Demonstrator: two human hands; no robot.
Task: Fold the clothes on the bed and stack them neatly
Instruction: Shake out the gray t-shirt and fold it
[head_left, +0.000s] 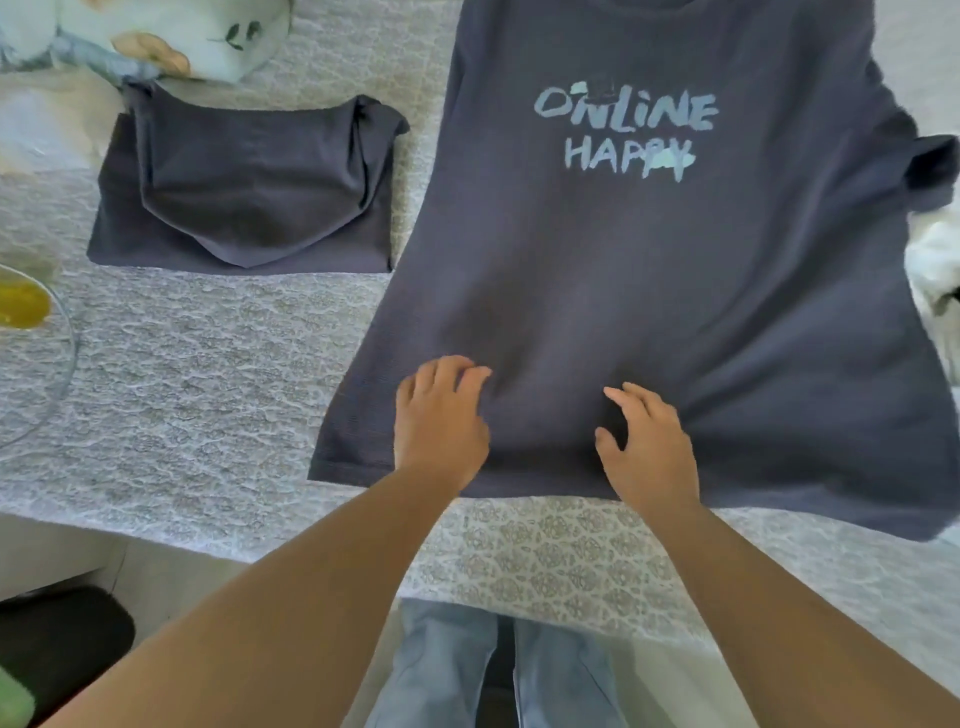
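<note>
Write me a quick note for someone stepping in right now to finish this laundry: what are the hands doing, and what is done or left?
Left hand: resting on the lower part of the printed T-shirt, fingers loosely bent, gripping nothing.
Right hand: likewise resting on the shirt near its bottom hem, fingers spread.
The printed T-shirt lies flat, print side up, on the bed, not yet folded.
Done: one dark folded garment lies on the bed to the left of the shirt.
Left: fold the printed T-shirt and stack it on the folded garment. Some white cloth shows at the right edge; it may need folding too.
</note>
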